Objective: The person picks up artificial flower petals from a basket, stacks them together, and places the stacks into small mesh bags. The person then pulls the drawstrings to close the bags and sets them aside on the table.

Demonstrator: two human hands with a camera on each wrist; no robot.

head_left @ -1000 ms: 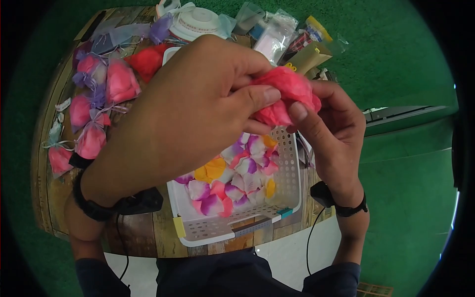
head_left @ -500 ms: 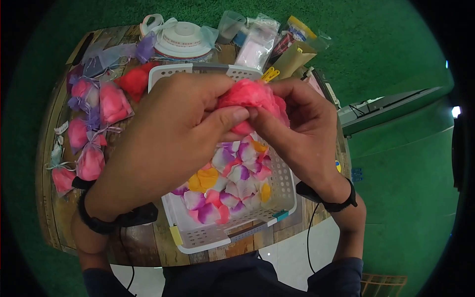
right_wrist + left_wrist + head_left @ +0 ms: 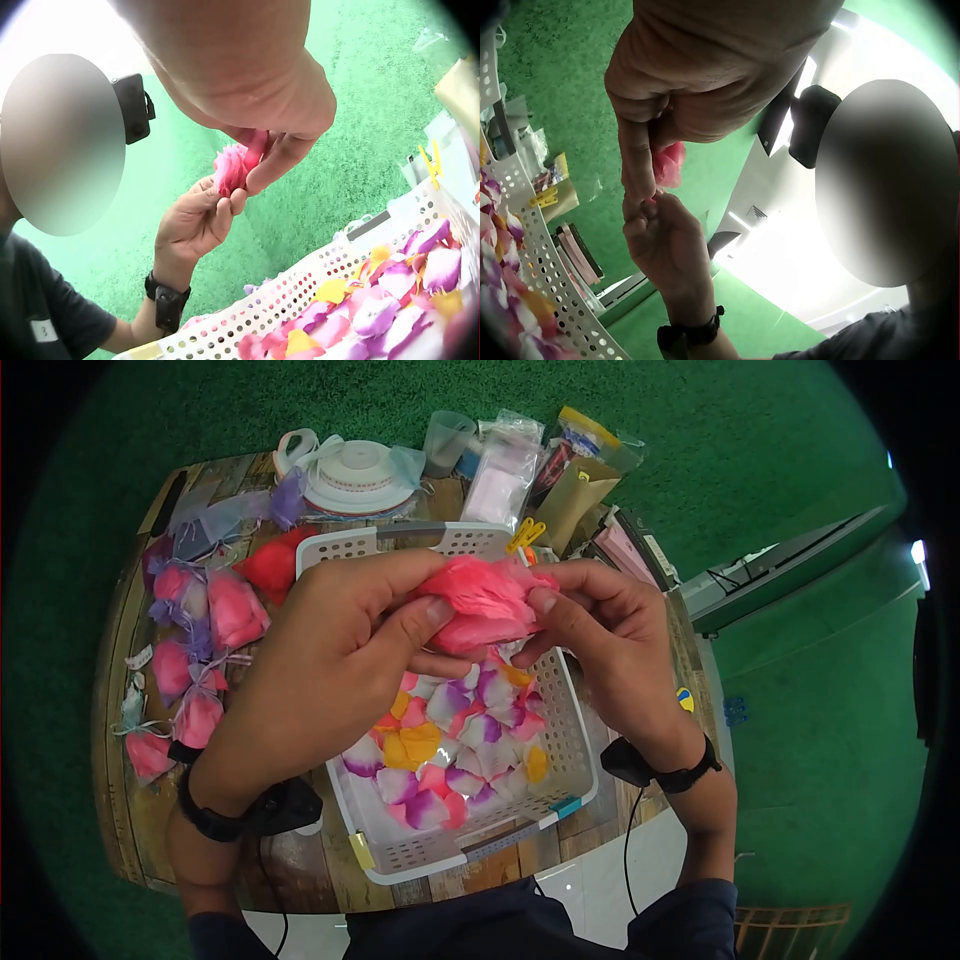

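Note:
A layered bunch of pink artificial petals (image 3: 480, 600) is held up between both hands, above a white perforated basket (image 3: 572, 725). On its left side, my left hand (image 3: 345, 635) pinches the bunch between thumb and fingers. The right hand (image 3: 612, 650) pinches its other side, thumb towards me. Ruffled petal edges (image 3: 231, 166) show between the hands in the right wrist view. In the left wrist view my fingers hide most of the bunch (image 3: 669, 163). Loose white, purple, pink and orange petals (image 3: 480, 732) cover much of the basket's floor.
Pink-filled sheer pouches (image 3: 236, 610) lie along the table's left side, near a red pouch (image 3: 270, 565). Behind the basket stand ribbon spools (image 3: 360, 475), a clear cup (image 3: 447, 442) and plastic packets (image 3: 500, 480). A yellow clip (image 3: 526, 535) sits at the basket's back rim.
The head view has shifted, so the table sits lower in it. Both hands have lowered towards the basket with the pink petals, and the bunch is turned and spread wider between them.

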